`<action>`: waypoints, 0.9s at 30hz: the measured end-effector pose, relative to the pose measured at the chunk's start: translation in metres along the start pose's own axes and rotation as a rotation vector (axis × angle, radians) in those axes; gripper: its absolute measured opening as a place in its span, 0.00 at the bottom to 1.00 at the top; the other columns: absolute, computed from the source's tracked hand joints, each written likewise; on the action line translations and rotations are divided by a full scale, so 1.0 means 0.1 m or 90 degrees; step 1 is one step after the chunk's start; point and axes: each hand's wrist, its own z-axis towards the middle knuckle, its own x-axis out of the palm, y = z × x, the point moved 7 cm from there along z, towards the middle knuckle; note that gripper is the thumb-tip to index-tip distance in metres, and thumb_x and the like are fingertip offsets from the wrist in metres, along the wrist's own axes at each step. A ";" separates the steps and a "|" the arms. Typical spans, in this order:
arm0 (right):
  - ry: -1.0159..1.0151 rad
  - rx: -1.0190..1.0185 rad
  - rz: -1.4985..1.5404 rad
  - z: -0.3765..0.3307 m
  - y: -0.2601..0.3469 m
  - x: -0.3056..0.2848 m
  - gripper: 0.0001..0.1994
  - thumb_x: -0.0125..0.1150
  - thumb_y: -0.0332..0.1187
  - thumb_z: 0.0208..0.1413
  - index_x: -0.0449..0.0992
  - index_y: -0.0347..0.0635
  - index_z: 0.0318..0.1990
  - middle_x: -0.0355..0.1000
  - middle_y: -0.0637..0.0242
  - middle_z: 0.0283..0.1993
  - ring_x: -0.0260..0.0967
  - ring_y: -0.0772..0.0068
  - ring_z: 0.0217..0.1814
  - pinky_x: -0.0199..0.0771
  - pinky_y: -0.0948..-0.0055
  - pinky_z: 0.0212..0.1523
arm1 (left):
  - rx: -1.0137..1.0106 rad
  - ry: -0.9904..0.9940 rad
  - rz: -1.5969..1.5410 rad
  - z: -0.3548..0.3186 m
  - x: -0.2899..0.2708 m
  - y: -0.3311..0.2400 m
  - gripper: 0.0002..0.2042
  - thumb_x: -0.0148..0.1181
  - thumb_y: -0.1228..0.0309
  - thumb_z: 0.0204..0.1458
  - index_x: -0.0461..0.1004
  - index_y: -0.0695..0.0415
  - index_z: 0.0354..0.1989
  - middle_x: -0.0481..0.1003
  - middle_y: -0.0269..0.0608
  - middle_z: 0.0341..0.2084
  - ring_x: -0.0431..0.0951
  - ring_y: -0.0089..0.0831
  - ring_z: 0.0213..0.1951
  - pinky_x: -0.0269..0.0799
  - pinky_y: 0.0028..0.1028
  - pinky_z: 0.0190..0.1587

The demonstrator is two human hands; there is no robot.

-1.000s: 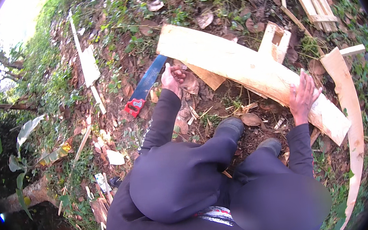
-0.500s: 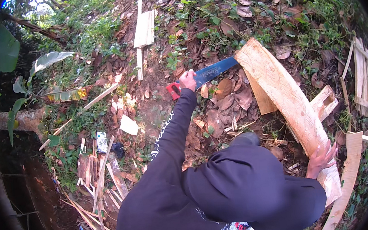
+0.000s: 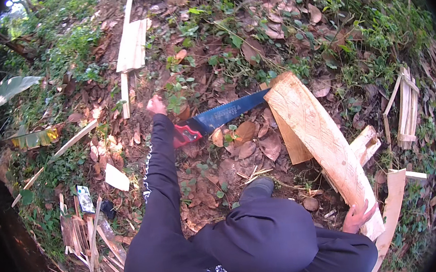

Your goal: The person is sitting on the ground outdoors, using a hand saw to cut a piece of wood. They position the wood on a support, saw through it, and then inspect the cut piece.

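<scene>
Head view: your left hand (image 3: 157, 105) has moved beyond the saw (image 3: 229, 115), leaving it unheld, tip at the board (image 3: 329, 149). Left fingers curled; cannot tell whether empty. Your right hand (image 3: 356, 219): fingers spread on the board's near end, grip unclear.

The place is marked as outdoor ground by bare soil (image 3: 226, 169), dry leaves (image 3: 271, 146) and weeds (image 3: 78, 57). Its use as a makeshift woodworking spot is suggested by a saw (image 3: 231, 112), a plank (image 3: 323, 136) and wood strips (image 3: 408, 110) strewn around.
</scene>
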 end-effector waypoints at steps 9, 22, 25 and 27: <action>0.019 0.089 -0.122 -0.49 -0.11 -0.07 0.24 0.66 0.37 0.52 0.70 0.39 0.55 0.62 0.48 0.59 0.57 0.43 0.66 0.54 0.43 0.65 | 0.185 0.044 -0.120 -1.69 0.17 -0.94 0.09 0.54 0.72 0.61 0.73 0.59 0.28 0.71 0.31 0.23 0.65 0.19 0.25 0.62 0.25 0.30; 0.300 0.128 0.264 -0.75 -0.72 0.66 0.06 0.60 0.33 0.60 0.73 0.40 0.34 0.64 0.68 0.21 0.60 0.72 0.22 0.62 0.69 0.26 | 0.168 -0.034 -0.153 -1.17 0.39 -1.04 0.14 0.54 0.68 0.62 0.68 0.56 0.22 0.64 0.26 0.14 0.61 0.14 0.17 0.53 0.23 0.20; 0.303 0.130 0.243 -0.65 -0.70 0.83 0.06 0.60 0.33 0.60 0.73 0.40 0.34 0.64 0.68 0.21 0.60 0.72 0.22 0.62 0.69 0.26 | 0.112 -0.222 -0.132 0.30 -0.22 -0.66 0.11 0.55 0.68 0.53 0.66 0.52 0.19 0.61 0.29 0.09 0.59 0.21 0.10 0.50 0.30 0.13; 0.273 0.152 0.214 -0.63 -0.67 0.82 0.06 0.60 0.33 0.60 0.73 0.40 0.34 0.64 0.68 0.21 0.60 0.72 0.22 0.62 0.69 0.26 | -0.052 -0.207 -0.072 0.81 -0.05 -0.76 0.11 0.57 0.68 0.50 0.70 0.57 0.18 0.69 0.36 0.12 0.69 0.30 0.17 0.62 0.33 0.22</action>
